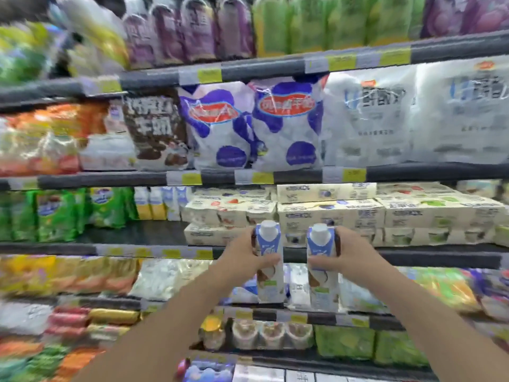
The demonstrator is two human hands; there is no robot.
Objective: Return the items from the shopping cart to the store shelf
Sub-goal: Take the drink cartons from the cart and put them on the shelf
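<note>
There is only the head view, and it is smeared, so the labels cannot be read. The person stands facing the store shelf (413, 256), both bare arms stretched out, each hand closed around one drink carton. The left hand (242, 257) wraps the left carton (270, 271) about its upper half, thumb across the near face. The right hand (349, 255) does the same with the right carton (321, 274). The two cartons are held side by side, close but apart, in front of the dark shelf edge that carries the cream multipack boxes (330, 213), and just below those boxes.

Both cartons are tall, slim and blue-and-white, each with a white screw cap. Each stands upright, long axis vertical, cap at the top and slightly tipped toward the shelf; the printed faces look back at the person. A gap in the stock (132, 232) lies to the left of the multipack boxes, beside some small cartons (165, 205) of a similar look, and that seems the likeliest home for them.

I would judge these light enough for one hand each, stiff at the corners but liable to dent if squeezed on the flat faces, and smooth enough to slip. A hold round the middle, as now, looks sound. No shopping cart is in view.
</note>
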